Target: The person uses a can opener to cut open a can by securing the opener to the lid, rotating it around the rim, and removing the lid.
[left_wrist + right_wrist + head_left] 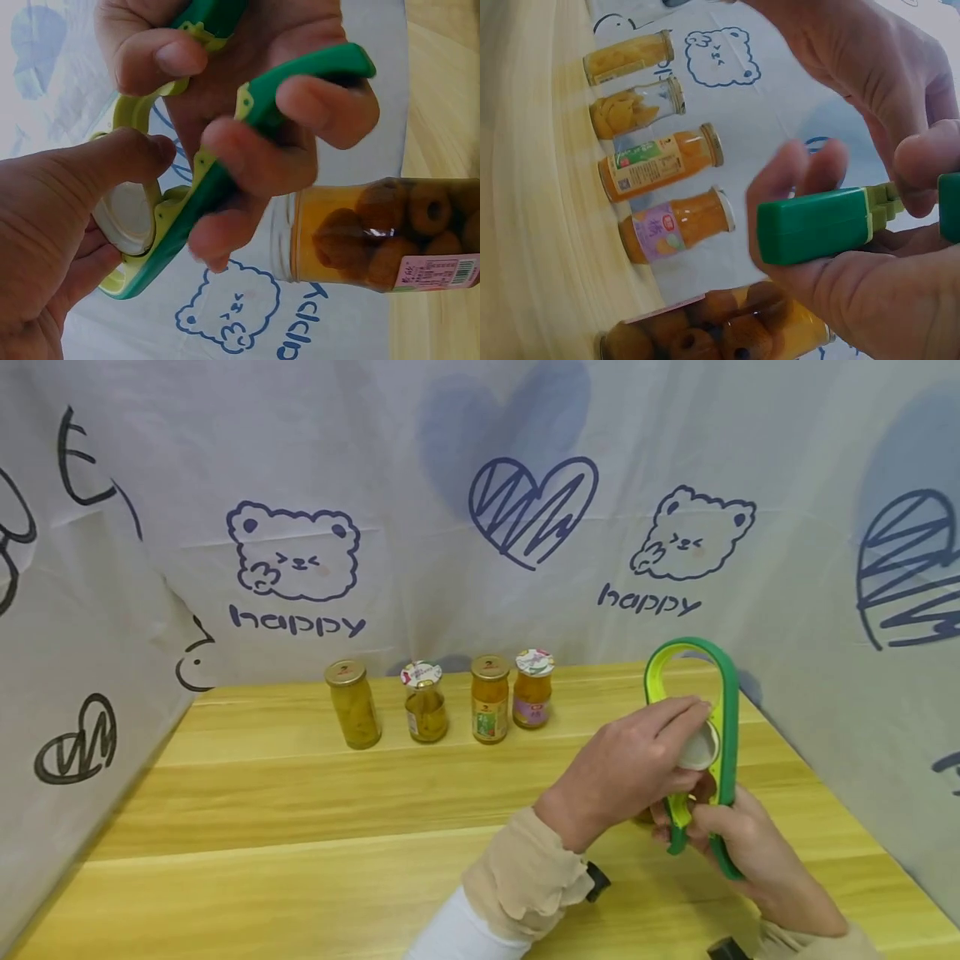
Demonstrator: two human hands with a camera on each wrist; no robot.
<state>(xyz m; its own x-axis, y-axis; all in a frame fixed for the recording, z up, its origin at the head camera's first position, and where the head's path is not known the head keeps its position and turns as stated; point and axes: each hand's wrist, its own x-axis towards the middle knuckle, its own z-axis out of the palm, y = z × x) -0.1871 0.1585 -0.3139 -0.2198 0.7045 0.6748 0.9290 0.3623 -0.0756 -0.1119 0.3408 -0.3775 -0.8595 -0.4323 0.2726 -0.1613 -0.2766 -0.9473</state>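
Observation:
My right hand (753,847) grips the handles of a green and yellow jar opener (729,710), its loop pointing up. A round, pale lid (127,219) sits inside the loop. My left hand (618,768) pinches this lid between thumb and fingers. Below the hands stands an uncovered glass jar (352,232) of round brown fruit in amber liquid, with its bare glass rim showing. In the head view the hands hide most of that jar.
Along the back of the wooden table (262,827) stand a tall jar (356,706), a short jar (426,706), an orange jar (490,702) and a purple-labelled jar (532,689), all lidded. A white cloth (420,585) with drawings hangs behind and at the sides.

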